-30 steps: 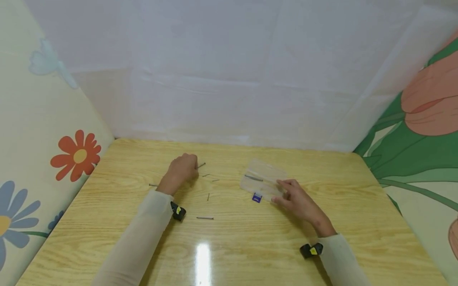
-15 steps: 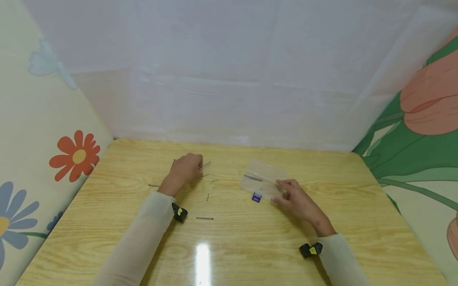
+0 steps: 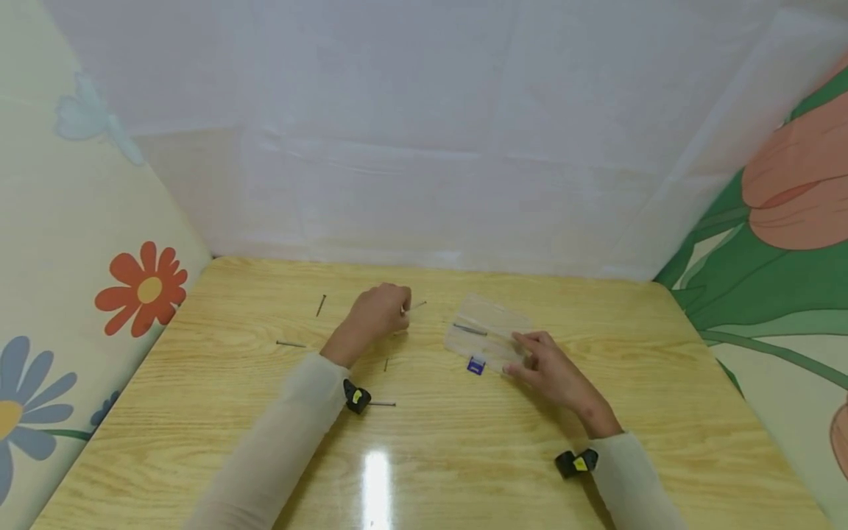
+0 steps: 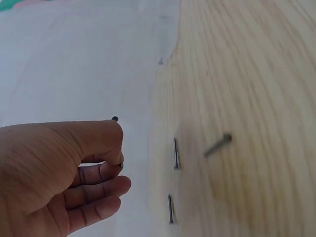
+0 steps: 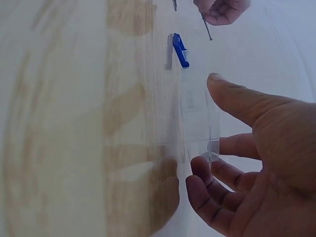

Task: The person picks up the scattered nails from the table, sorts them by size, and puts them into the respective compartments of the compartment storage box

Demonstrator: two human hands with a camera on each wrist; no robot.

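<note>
My left hand (image 3: pixel 379 313) pinches a nail (image 3: pixel 417 305) between thumb and fingers, above the table left of a clear plastic box (image 3: pixel 493 313). In the left wrist view only the nail's dark head (image 4: pixel 114 118) pokes out past the hand; the right wrist view shows its shank (image 5: pixel 207 29). One long nail (image 3: pixel 470 329) lies inside the box, and a blue latch (image 3: pixel 475 365) sits at the box's near edge. At the right side of the box, my right hand (image 3: pixel 553 372) grips it with thumb and curled fingers.
Loose nails lie on the wooden table: one at the back left (image 3: pixel 321 305), a nail below it (image 3: pixel 291 344), a small nail (image 3: pixel 386 364) near the middle, and a front nail (image 3: pixel 383 403) partly behind the left wrist camera (image 3: pixel 357 397). A white sheet (image 3: pixel 424 147) hangs behind.
My left hand has moved right toward the box, carrying the nail. The back-left nail is now uncovered, and the small nails near the middle are covered. My right hand stays put.
</note>
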